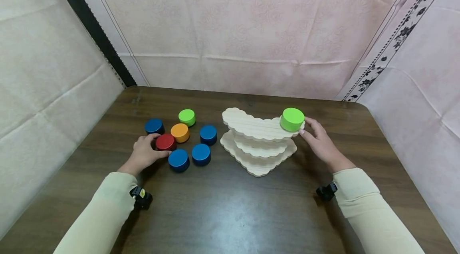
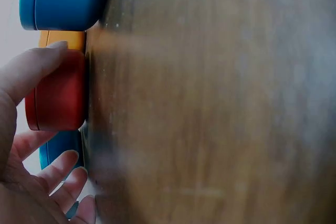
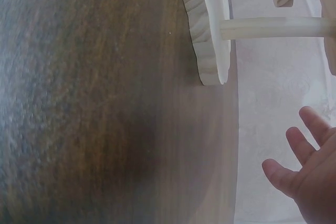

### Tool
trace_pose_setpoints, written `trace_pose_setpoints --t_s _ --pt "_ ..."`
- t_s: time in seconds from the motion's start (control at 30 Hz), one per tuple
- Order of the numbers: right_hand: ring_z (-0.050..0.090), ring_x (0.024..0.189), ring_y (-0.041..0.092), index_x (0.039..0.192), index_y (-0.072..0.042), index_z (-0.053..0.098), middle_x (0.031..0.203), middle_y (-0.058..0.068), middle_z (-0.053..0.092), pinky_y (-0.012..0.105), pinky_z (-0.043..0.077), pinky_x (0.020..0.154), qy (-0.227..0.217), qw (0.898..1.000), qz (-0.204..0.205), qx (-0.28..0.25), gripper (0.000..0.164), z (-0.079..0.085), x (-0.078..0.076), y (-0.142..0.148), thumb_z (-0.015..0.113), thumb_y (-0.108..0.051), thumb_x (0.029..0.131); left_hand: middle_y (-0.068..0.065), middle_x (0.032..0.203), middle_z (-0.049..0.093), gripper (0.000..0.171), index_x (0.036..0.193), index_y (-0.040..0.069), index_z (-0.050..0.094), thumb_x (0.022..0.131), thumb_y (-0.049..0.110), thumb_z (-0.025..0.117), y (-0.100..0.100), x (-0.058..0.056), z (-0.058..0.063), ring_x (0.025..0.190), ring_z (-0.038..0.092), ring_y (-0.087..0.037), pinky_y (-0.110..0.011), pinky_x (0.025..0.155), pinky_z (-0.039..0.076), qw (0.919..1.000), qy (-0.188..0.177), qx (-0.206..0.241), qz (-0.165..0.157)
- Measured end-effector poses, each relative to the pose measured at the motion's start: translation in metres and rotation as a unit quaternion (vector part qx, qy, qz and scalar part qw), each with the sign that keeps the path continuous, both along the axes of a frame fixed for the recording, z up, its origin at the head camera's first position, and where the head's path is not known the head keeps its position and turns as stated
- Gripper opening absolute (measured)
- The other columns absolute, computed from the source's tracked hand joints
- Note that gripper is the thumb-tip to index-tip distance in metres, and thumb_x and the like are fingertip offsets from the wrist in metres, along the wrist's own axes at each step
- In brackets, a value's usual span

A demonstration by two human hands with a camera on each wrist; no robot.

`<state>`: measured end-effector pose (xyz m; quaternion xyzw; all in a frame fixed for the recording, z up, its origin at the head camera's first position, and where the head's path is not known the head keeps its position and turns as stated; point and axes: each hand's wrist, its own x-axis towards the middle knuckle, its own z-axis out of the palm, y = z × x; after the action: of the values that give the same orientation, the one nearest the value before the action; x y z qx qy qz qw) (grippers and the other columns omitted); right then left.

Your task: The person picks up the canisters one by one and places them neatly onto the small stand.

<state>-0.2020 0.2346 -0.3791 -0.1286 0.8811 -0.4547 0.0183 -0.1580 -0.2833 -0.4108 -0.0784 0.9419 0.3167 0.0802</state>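
In the head view my left hand point(image 1: 145, 153) grips a round red tin point(image 1: 166, 142) standing on the table. The left wrist view shows the thumb against one side of the red tin point(image 2: 60, 93), with a finger at its other side. My right hand point(image 1: 321, 142) has thumb and forefinger at the side of a green tin point(image 1: 292, 120), which stands at the right end of a tiered wooden stand's point(image 1: 248, 123) top board. In the right wrist view the other fingers of the right hand point(image 3: 310, 166) are spread, beside the stand's post point(image 3: 273, 28).
Around the red tin stand an orange tin point(image 1: 180, 132), a second green tin point(image 1: 187, 117) and several blue tins point(image 1: 201, 154). The stand's scalloped lower boards point(image 1: 258, 162) widen beneath the top one. Pale cloth point(image 1: 233, 38) hangs behind the brown table point(image 1: 230, 214).
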Motion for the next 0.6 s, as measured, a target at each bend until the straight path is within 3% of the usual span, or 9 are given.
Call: trace_pose_setpoints --t_s 0.6 --pt "0.020 0.139 0.044 0.148 -0.004 0.030 0.150 0.024 0.028 0.068 0.015 0.107 0.013 1.000 -0.001 0.004 0.056 -0.0015 -0.0009 0.0008 0.047 -0.029 0.101 -0.034 0.141 0.025 0.081 0.144 -0.002 0.033 0.086 0.039 0.071 0.0032 0.0046 0.0023 0.123 0.022 -0.051 -0.060 0.091 0.040 1.0000 -0.003 0.006 0.002"
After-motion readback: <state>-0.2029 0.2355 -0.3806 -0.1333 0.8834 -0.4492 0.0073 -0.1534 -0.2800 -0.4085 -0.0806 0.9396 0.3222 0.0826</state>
